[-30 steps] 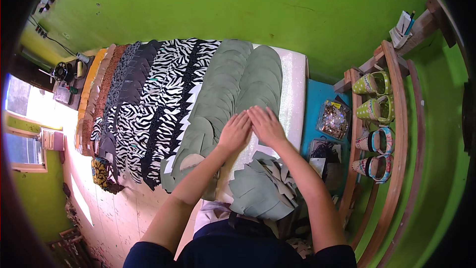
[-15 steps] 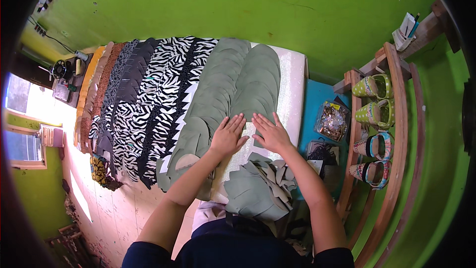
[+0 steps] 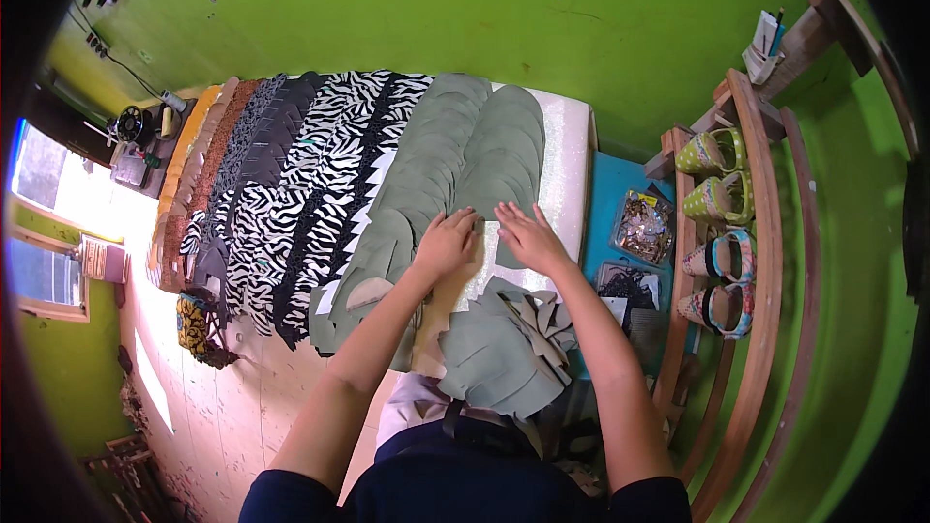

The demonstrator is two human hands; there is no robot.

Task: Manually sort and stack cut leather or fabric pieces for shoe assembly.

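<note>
Head cam: L hand (image 3: pixel 449 242) & R hand (image 3: pixel 533 240) both w/ open grip, nothing held, at near end of shorter green row (image 3: pixel 499 160), pale surface (image 3: pixel 566 160). Longer green row (image 3: pixel 421 174) laid alongside; loose green pile (image 3: pixel 499 358) nr body, unlaid. Clear box (image 3: pixel 617 237), R side: shiny bits (image 3: pixel 647 226); 2nd box (image 3: pixel 663 286): dark stuff (image 3: pixel 625 281).

Pale surface (image 3: pixel 564 150) right of the green row (image 3: pixel 499 150) lies open; nearer, a heap (image 3: pixel 499 358) obstructs.
</note>
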